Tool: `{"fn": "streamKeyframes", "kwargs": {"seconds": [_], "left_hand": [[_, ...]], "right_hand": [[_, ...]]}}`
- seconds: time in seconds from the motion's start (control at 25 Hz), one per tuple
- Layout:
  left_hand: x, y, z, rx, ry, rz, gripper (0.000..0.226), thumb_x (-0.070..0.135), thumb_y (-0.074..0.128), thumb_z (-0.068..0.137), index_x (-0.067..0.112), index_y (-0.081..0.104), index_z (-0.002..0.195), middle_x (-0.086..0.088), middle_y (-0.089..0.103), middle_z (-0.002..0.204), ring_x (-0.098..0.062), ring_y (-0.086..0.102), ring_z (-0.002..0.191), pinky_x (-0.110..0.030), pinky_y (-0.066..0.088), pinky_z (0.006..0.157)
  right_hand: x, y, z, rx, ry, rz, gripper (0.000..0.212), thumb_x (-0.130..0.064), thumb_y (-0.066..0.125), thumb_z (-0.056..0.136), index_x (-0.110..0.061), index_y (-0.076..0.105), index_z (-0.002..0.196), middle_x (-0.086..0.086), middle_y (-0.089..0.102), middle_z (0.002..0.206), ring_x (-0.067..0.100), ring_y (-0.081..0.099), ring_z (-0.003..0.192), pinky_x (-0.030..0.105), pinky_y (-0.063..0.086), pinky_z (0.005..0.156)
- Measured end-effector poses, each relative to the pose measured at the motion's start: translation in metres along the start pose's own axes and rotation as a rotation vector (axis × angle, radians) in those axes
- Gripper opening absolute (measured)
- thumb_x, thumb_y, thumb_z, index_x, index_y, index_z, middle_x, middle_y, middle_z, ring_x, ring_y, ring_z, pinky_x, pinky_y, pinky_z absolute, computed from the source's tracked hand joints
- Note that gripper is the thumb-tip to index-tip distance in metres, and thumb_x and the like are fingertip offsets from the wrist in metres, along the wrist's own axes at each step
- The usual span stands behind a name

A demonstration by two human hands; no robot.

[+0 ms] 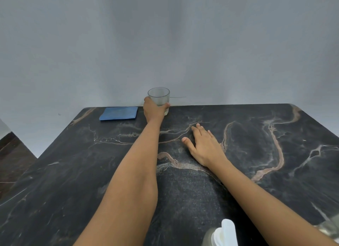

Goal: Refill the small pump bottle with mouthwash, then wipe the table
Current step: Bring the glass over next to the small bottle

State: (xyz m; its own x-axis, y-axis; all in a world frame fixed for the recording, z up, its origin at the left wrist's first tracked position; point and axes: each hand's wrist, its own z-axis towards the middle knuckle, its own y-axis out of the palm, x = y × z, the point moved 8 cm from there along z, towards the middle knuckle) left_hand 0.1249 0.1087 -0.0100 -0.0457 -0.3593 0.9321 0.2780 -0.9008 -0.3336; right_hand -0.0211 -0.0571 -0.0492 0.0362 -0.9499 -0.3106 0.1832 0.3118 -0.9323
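Pump bottle (224,233), just one, stands well short of the one glass (159,97). The left hand (153,110) curls round the glass. The right hand (203,148) lies flat near it, fingers together. One cloth (118,113) lies just left.

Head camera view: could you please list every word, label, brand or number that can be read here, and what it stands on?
No text can be read in this view.
The glass, gripped by the left hand, is plain.
The blue cloth shows no print.
The pump bottle at the bottom edge is blurred and cut off; no label shows.
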Motion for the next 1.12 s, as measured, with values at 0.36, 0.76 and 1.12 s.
{"fn": "streamKeyframes", "kwargs": {"seconds": [0.36, 0.76, 1.12], "left_hand": [[0.035, -0.082, -0.066, 0.021, 0.166, 0.007, 0.071, 0.038, 0.081, 0.073, 0.006, 0.047, 0.127, -0.009, 0.055, 0.122, -0.025, 0.051, 0.112, -0.027, 0.041, 0.084], [0.056, -0.206, -0.224, 0.059, 0.143, -0.021, 0.053, 0.036, 0.082, 0.072, 0.014, 0.052, 0.110, -0.002, 0.058, 0.106, -0.018, 0.054, 0.099, -0.017, 0.038, 0.069], [-0.002, -0.241, -0.348, 0.014, 0.070, -0.043, 0.079, 0.037, 0.086, 0.069, 0.013, 0.049, 0.135, 0.005, 0.056, 0.119, -0.013, 0.055, 0.110, -0.024, 0.043, 0.092]], "right_hand": [[-0.008, -0.017, -0.025, 0.025, 0.027, 0.223, 0.048, -0.034, 0.032, 0.101, -0.009, 0.034, 0.143, 0.011, 0.028, 0.155, 0.024, 0.028, 0.142, 0.040, 0.029, 0.112], [-0.015, -0.047, -0.149, -0.016, 0.160, 0.573, 0.039, -0.020, 0.037, 0.100, -0.007, 0.044, 0.137, 0.010, 0.050, 0.139, 0.025, 0.044, 0.130, 0.036, 0.034, 0.108], [-0.025, -0.077, -0.240, 0.115, 0.101, 0.818, 0.035, -0.012, 0.040, 0.099, -0.017, 0.046, 0.133, 0.000, 0.050, 0.139, 0.017, 0.047, 0.128, 0.038, 0.036, 0.110]]}}
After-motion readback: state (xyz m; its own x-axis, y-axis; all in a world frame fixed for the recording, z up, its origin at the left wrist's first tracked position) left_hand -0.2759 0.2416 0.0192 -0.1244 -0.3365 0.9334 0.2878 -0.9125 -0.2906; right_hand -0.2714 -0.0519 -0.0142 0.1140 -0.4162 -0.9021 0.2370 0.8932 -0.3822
